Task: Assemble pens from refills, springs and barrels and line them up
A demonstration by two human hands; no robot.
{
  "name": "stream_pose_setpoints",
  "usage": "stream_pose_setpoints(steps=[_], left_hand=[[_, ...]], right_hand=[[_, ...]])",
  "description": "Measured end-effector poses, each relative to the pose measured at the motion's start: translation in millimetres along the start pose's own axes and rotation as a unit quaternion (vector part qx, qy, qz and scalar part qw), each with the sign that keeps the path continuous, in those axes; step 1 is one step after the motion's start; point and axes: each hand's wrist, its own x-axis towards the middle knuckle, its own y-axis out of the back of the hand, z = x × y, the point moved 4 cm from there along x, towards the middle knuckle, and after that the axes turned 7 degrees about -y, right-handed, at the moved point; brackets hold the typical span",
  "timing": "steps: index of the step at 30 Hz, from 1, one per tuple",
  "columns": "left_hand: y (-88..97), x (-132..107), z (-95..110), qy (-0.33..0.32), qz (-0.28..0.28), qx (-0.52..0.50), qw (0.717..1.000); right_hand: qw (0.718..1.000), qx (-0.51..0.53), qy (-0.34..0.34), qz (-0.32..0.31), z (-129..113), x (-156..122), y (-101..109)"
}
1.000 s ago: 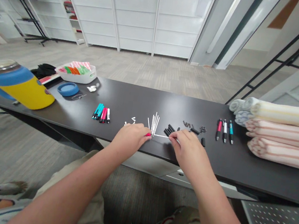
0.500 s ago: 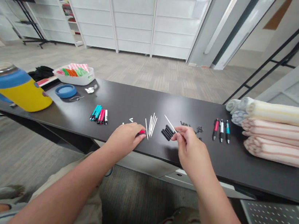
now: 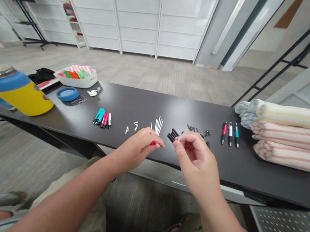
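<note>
My left hand (image 3: 136, 146) is closed around a red pen barrel, whose round end (image 3: 153, 143) points right. Thumb and finger of my right hand (image 3: 195, 153) pinch a slim white pen refill (image 3: 182, 135), blurred and mostly hidden by the fingers. Between and beyond the hands lie several white refills (image 3: 158, 125), partly covered by my left hand. Black rubber grips (image 3: 172, 134) rest just left of my right fingertips. Small black parts (image 3: 192, 128) and dark metallic bits (image 3: 207, 133) lie behind that hand. Small white pieces (image 3: 135, 125) are beyond my left hand.
Teal, red and white pen barrels (image 3: 103, 118) stand grouped at left. Three whole pens (image 3: 230, 134) lie at right, beside rolled towels (image 3: 295, 136). A yellow-blue tumbler (image 3: 23, 91), blue lid (image 3: 67, 94) and white basket (image 3: 76, 80) occupy the dark desk's (image 3: 128, 101) left end.
My left hand has moved right and lifted the red barrel, turning its end into view. My right hand has come nearer with the refill, which now shows much less.
</note>
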Motion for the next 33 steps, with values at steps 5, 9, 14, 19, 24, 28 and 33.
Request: stream_pose_setpoints(steps=[5,9,14,19,24,28,33], left_hand=[[-6.7,3.3,0.2,0.000,-0.017,-0.004,1.000],[0.9,3.7,-6.8,0.041,-0.019,0.040,0.998],[25.5,-11.1,-29.9,0.123,-0.077,0.124,0.982],[29.0,-21.9,-44.2,0.123,-0.111,0.148,0.975],[11.1,-16.6,-45.2,0.095,-0.114,0.186,0.971],[4.3,-10.7,-39.9,0.100,-0.083,0.221,0.967],[6.5,-7.2,-24.9,0.100,-0.012,0.125,0.987]], right_hand=[[0.999,0.028,-0.020,-0.017,-5.6,-8.3,-3.7],[0.998,0.024,-0.034,-0.036,-1.1,-8.1,-5.7],[0.998,0.015,-0.061,-0.008,10.1,-1.2,-1.3],[0.998,-0.006,-0.057,-0.012,12.8,2.5,-1.3],[0.995,0.005,-0.081,-0.063,14.3,3.6,-10.2],[0.993,0.014,-0.083,-0.087,14.9,3.6,-14.9],[0.996,-0.003,-0.027,-0.080,5.0,-0.9,-13.3]])
